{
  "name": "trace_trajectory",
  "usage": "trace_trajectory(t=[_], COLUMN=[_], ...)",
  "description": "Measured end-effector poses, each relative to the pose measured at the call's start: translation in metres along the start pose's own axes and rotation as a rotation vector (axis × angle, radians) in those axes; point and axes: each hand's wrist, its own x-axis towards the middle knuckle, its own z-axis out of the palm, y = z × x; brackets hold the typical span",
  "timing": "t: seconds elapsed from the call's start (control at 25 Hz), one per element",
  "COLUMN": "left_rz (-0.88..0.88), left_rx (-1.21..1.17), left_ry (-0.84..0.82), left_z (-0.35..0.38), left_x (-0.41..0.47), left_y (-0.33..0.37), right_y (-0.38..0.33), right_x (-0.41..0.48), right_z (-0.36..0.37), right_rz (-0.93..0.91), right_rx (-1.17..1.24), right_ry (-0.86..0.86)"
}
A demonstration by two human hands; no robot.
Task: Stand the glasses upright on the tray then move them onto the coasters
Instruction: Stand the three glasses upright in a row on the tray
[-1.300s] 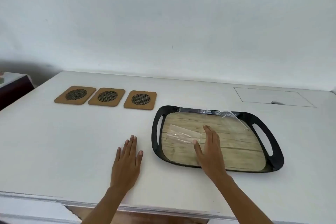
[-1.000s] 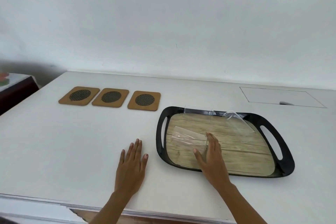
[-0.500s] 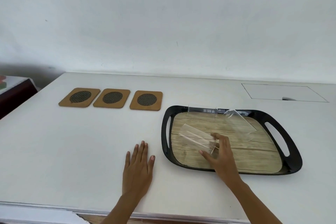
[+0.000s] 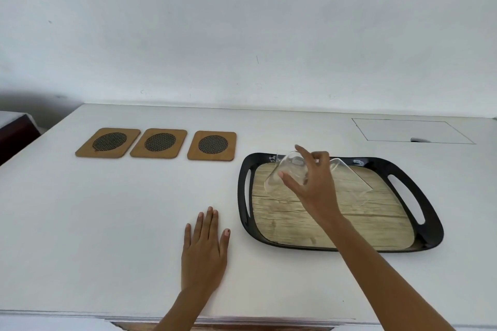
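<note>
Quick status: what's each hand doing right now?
Left hand: open, flat on the table, holding nothing.
Right hand: closed on a tilted clear glass above the tray.

We count three coasters [image 4: 108, 143] [image 4: 159, 143] [image 4: 212, 145] left of one tray [image 4: 429, 239]. Over the tray we count three glasses: one held [image 4: 285, 174], one on its side [image 4: 349, 183], one [image 4: 281, 154] at the far rim. We count two hands [image 4: 204, 252] [image 4: 313, 185].
</note>
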Motion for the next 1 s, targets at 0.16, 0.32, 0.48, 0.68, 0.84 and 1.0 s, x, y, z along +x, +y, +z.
trace_trajectory(t=[0.16, 0.32, 0.48, 0.68, 0.84, 1.0], left_rz=[-0.001, -0.003, 0.004, -0.004, -0.015, -0.015], left_rx=[-0.01, -0.027, -0.036, -0.029, -0.024, -0.014], left_ry=[0.005, 0.012, 0.032, 0.024, 0.005, 0.002], left_z=[-0.001, 0.0, 0.0, 0.0, 0.0, -0.001], left_x=[0.0, 0.0, 0.0, 0.001, 0.001, 0.0], left_y=[0.0, -0.001, 0.0, 0.001, 0.001, 0.001], right_y=[-0.01, -0.012, -0.012, -0.013, -0.012, -0.013], right_x=[0.014, 0.018, 0.019, 0.019, 0.02, 0.019], right_z=[0.02, 0.034, 0.037, 0.038, 0.04, 0.039], right_rz=[-0.037, -0.03, -0.029, -0.041, -0.029, -0.024], right_rx=[-0.14, -0.184, -0.208, -0.238, -0.251, -0.263], right_ry=[-0.111, -0.178, -0.191, -0.195, -0.196, -0.209])
